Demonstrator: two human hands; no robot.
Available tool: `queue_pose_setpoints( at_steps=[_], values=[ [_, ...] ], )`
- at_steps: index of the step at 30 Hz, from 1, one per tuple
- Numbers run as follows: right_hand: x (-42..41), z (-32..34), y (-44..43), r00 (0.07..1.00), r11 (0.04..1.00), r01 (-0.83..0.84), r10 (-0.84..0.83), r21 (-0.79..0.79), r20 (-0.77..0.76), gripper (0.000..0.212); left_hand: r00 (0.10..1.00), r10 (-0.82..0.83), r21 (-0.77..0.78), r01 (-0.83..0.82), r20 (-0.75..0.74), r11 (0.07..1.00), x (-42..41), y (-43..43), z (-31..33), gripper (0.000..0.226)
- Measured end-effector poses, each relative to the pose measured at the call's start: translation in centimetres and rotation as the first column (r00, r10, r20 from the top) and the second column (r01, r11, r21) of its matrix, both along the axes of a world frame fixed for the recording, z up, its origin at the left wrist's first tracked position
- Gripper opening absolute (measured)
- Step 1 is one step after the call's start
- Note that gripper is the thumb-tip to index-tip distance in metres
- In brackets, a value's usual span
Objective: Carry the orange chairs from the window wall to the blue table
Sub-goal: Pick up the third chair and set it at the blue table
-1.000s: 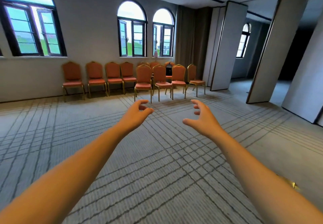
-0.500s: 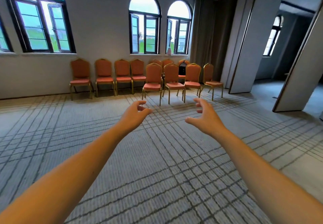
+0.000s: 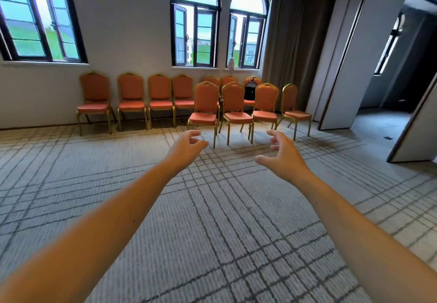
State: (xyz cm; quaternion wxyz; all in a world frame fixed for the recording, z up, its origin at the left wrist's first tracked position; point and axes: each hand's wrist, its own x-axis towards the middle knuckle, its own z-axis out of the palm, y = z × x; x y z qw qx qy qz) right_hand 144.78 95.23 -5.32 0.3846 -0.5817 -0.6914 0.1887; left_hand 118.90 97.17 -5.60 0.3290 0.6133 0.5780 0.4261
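Several orange chairs with gold metal frames stand under the arched windows. A front group is nearest me: one chair [image 3: 205,106] on the left, a second chair [image 3: 236,106] in the middle, a third chair [image 3: 266,104] to its right. More chairs [image 3: 131,97] line the wall behind and to the left. My left hand [image 3: 185,147] and my right hand [image 3: 282,155] reach forward with curled, spread fingers, holding nothing, still well short of the front chairs. The blue table is not in view.
A dark backpack [image 3: 250,91] sits on a back-row chair. Tall grey folding partition panels [image 3: 350,61] stand at the right, another panel [image 3: 418,125] further right. A brown curtain [image 3: 288,40] hangs in the corner. Grey lined carpet [image 3: 212,220] covers the floor.
The chairs and windows have grown larger and shifted right in the view as I came closer. Both hands stay stretched out and empty.
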Motion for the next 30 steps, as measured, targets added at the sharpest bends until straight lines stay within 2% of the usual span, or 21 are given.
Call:
queue_pose_setpoints(
  at_steps=[3, 10, 17, 30],
  values=[
    [1.7, -1.3, 6.3, 1.0, 0.999, 0.017, -0.017, -0.042, -0.005, 0.081, 1.0, -0.025, -0.041, 0.025, 0.002, 0.999, 1.2, 6.0, -0.9, 0.054],
    [4.8, -4.7, 27.0, 0.999, 0.996, 0.008, -0.012, -0.086, -0.043, 0.083, 1.0, 0.009, -0.069, -0.01, -0.013, 0.998, 4.0, 25.8, -3.4, 0.051],
    [8.3, -3.1, 47.9, 0.999, 0.996, -0.022, 0.02, -0.083, -0.025, 0.08, 0.996, 0.093, -0.029, -0.093, -0.016, 0.995, 7.1, 45.2, -2.2, 0.048],
    [6.9, -5.2, 82.0, 0.991, 0.985, -0.115, 0.123, -0.131, 0.054, 0.085, 0.986, 0.163, -0.1, -0.159, 0.035, 0.982, 6.7, 77.2, -6.0, 0.052]
  ],
)
